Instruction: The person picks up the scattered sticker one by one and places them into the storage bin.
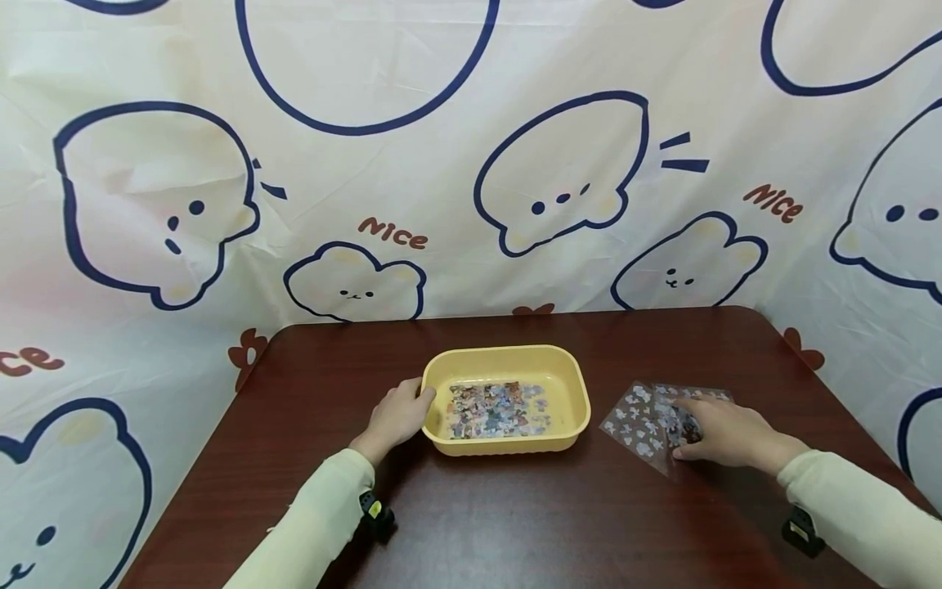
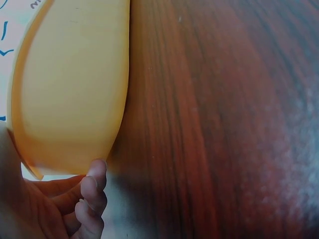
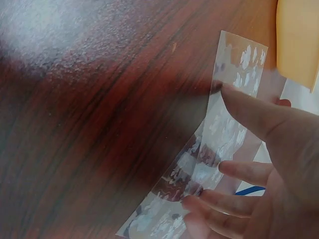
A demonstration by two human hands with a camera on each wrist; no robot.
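A yellow plastic basin (image 1: 506,446) sits mid-table with many small, colourful flat pieces (image 1: 493,409) lying on its floor. My left hand (image 1: 395,419) grips the basin's left end, thumb over the rim and fingers against the outside wall, as the left wrist view shows. To the right, two overlapping clear plastic sheets (image 1: 634,421) covered in whitish shapes lie on the table. My right hand (image 1: 724,433) rests over the right-hand sheet, thumb and fingers spread apart and fingertips at its surface. In the right wrist view the thumb meets the sheet's (image 3: 239,69) edge.
The dark reddish-brown wooden table (image 1: 515,523) has a glossy top. A pale cloth backdrop (image 1: 456,180) with cartoon bears and lettering rises behind the table and at both sides. Dark wrist cameras (image 1: 377,515) are strapped over the long pale sleeves (image 1: 312,519).
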